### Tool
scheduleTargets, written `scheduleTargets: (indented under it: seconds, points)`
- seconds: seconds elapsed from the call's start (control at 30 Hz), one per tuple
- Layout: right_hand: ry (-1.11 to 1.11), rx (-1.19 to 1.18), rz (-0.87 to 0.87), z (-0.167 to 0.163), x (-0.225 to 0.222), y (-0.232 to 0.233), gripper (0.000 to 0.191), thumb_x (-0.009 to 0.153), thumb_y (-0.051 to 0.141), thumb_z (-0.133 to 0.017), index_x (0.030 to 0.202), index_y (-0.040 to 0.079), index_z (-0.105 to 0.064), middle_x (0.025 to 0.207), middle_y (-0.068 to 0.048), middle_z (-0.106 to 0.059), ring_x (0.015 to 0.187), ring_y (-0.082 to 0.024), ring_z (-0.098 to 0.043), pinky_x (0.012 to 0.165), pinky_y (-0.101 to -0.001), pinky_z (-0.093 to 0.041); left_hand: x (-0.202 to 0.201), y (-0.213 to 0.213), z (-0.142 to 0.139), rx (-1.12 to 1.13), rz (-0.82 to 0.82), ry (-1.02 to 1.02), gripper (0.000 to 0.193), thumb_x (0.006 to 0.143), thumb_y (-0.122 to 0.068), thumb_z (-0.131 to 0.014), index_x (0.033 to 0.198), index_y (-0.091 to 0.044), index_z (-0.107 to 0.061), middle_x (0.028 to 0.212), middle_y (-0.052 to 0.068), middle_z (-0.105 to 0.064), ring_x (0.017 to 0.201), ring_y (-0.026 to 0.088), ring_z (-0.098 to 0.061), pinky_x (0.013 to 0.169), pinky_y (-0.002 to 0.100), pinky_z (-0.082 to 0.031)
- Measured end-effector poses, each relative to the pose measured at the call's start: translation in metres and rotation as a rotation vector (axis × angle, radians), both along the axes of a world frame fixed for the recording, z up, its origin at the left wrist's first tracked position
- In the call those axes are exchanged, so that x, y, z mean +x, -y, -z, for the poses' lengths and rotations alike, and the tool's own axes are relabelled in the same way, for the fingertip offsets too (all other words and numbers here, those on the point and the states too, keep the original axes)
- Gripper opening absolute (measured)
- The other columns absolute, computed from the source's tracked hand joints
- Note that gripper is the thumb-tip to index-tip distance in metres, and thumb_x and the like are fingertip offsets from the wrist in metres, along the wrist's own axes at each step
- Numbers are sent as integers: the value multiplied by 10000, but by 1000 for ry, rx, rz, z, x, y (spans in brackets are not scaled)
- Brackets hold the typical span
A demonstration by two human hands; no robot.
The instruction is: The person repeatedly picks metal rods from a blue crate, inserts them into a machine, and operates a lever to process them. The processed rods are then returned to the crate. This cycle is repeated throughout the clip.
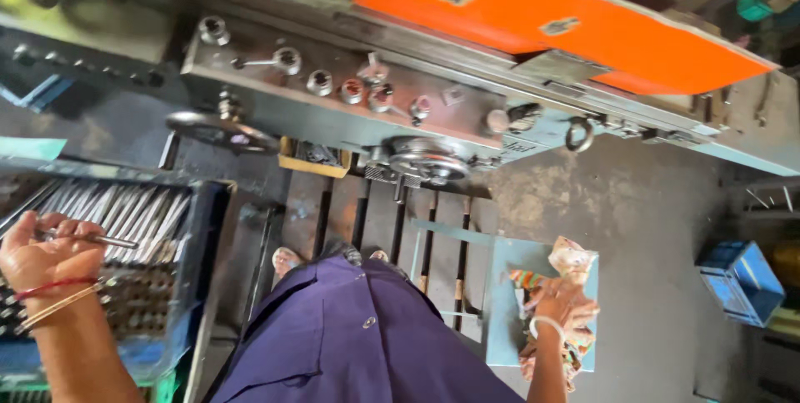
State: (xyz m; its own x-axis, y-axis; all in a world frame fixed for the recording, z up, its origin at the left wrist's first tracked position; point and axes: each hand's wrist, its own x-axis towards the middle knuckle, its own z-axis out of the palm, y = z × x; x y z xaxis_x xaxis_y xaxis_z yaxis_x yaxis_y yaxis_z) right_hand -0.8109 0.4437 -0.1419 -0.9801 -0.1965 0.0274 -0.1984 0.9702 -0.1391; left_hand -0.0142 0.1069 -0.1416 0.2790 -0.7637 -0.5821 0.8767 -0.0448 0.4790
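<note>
Your left hand is closed around a thin metal rod, fingers curled over it so that its bright end sticks out to the right, just above the tray of rods at your left side. The tray is packed with many more of the same grey rods lying side by side, and below them sits a darker batch seen end-on. By the look of it, you are at the picking step: one rod lifted clear of the stack and not yet carried to the machine in front of you.

Your right hand rests on a crumpled patterned cloth, fingers bent down into it and gripping it loosely, on top of a pale blue stool. The cloth is striped in red, green and cream.

Taking the rod to the machine would call for a steady hold near its middle and a clear path past the handwheel and the round dial.

Above the grey control face with its knobs runs a long bright orange panel bearing small metal plates, too small to make out. A blue crate stands on the floor far to your right.
</note>
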Motion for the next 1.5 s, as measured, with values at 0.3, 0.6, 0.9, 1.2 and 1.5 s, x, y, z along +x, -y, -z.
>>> scheduleTargets:
  seconds: [0.3, 0.6, 0.9, 1.2, 1.5]
  points:
    - [441, -32, 354, -3, -43, -70, 719, 968, 533, -483, 1563, 178, -289, 1520, -217, -105, 1365, -483, -117, 994, -761, -148, -136, 2, -15, -107, 182, -57, 248, 1103, -265, -633, 918, -160, -505, 858, -55, -457, 785, 133, -459, 797, 343, -442]
    - [518, -153, 352, -6, -112, -75, 592, 993, 471, -484, 1467, 149, -334, 1316, -187, -197, 1158, -417, -189, 862, -670, -200, -211, -16, -11, -74, 214, -27, 191, 1107, -238, -632, 968, -161, -526, 866, -39, -480, 766, 134, -476, 755, 333, -444]
    - [538, -240, 375, -4, -158, -91, 468, 1019, 409, -486, 1370, 120, -380, 1113, -157, -289, 952, -350, -260, 730, -578, -252, -255, -2, -16, -96, 249, -3, 135, 1111, -211, -631, 1018, -162, -547, 873, -24, -503, 748, 135, -493, 713, 323, -446]
    - [394, -384, 436, -27, -95, -53, 351, 1044, 348, -487, 1274, 90, -425, 909, -128, -382, 745, -284, -331, 599, -486, -304, -227, 36, -35, -114, 270, 91, 81, 1116, -185, -631, 1069, -163, -568, 881, -9, -526, 730, 136, -510, 671, 312, -448]
    - [193, -806, 199, -54, -7, -7, 251, 1070, 286, -488, 1178, 61, -471, 705, -98, -474, 539, -217, -403, 467, -395, -356, -119, 65, -66, -118, 132, 395, 41, 1120, -158, -630, 1119, -164, -590, 888, 6, -549, 712, 137, -527, 630, 302, -450]
